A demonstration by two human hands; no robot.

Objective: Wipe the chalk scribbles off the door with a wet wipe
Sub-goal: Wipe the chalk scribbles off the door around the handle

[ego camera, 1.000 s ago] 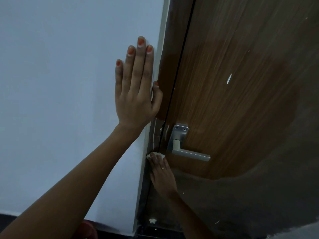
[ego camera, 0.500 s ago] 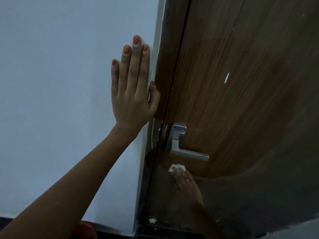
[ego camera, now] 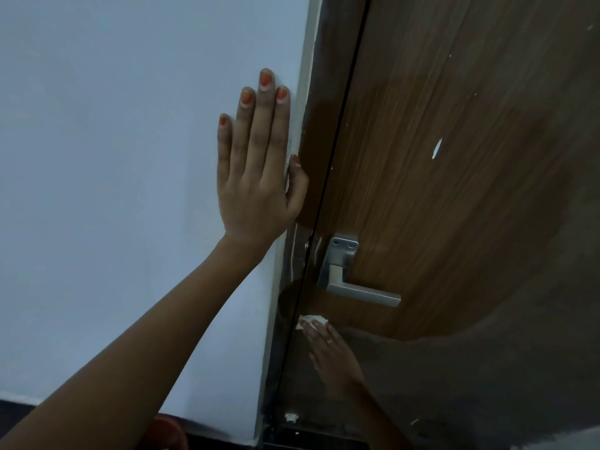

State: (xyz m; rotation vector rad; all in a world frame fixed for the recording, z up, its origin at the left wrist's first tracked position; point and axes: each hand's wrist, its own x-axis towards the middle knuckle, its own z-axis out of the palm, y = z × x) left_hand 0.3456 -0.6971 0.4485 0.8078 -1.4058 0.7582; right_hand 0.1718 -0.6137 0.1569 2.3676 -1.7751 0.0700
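Note:
The brown wooden door [ego camera: 454, 157] fills the right half of the view, dark and wet-looking over a broad patch, dull and greyish lower down. My right hand [ego camera: 334, 352] presses a crumpled white wet wipe [ego camera: 311, 320] flat against the door just below the metal lever handle [ego camera: 357, 287], close to the door's edge. My left hand [ego camera: 256, 177] lies flat with fingers together on the white wall [ego camera: 113, 190] beside the door frame [ego camera: 292, 319], holding nothing. A white mark [ego camera: 437, 147] shows on the door above and right of the handle.
White streaks run down the frame [ego camera: 293, 261] beside the handle. A small white object [ego camera: 291, 417] sits at the frame's foot. Something red [ego camera: 168, 430] shows at the bottom, below my left forearm. A dark skirting runs along the floor.
My right hand with the wipe went from the frame edge to the right under the handle, then back left towards the door's edge. My left hand stays on the wall.

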